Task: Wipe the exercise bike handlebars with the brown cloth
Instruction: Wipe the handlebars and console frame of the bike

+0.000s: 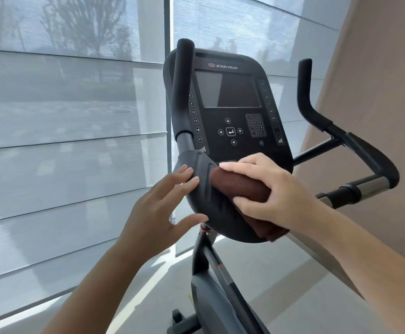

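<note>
Right hand (266,189) clasped over folded brown cloth (240,184), pressing it onto black centre housing (211,213) below console (230,104). Cloth tail hangs under wrist. Left hand (163,208) spread, fingertips touching housing's left edge, gripping nothing. Left handlebar (182,88) and right handlebar (317,112) upright, clear of both hands.

Brown cloth (238,186) (rolled) against black handlebars (211,206), centre
</note>
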Demonstrator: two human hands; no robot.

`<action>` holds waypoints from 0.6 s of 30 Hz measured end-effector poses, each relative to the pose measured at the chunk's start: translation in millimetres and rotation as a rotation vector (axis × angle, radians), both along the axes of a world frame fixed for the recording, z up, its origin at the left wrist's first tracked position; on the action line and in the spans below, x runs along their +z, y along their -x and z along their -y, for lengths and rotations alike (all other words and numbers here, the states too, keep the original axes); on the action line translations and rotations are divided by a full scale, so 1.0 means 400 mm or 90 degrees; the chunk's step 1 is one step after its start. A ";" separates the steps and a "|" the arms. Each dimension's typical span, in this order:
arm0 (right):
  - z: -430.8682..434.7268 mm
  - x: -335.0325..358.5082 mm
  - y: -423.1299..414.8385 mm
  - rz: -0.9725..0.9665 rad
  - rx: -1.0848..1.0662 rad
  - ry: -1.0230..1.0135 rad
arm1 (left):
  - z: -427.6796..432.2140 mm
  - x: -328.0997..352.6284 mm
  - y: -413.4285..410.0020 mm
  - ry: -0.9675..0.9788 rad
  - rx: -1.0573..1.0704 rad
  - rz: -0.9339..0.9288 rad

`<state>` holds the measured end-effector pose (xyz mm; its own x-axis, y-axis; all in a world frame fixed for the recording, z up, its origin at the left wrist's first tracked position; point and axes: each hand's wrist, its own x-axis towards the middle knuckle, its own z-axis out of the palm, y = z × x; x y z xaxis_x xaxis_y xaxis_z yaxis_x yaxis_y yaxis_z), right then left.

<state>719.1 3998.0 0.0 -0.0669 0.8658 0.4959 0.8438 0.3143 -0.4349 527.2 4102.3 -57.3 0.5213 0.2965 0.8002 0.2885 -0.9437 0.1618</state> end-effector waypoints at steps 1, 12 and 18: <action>0.041 -0.017 -0.008 -0.001 -0.003 -0.006 | -0.001 -0.002 -0.002 0.002 -0.001 0.007; -0.130 0.054 0.054 -0.022 -0.065 0.007 | -0.003 -0.010 0.001 0.032 -0.022 0.020; 0.087 -0.033 0.019 0.006 -0.108 -0.013 | -0.038 -0.009 0.009 0.031 -0.082 0.033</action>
<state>711.5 3963.2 -13.2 0.0738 0.8553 0.5129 0.8897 0.1759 -0.4213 523.6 4117.3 -60.7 0.5157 0.2688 0.8135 0.1551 -0.9631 0.2199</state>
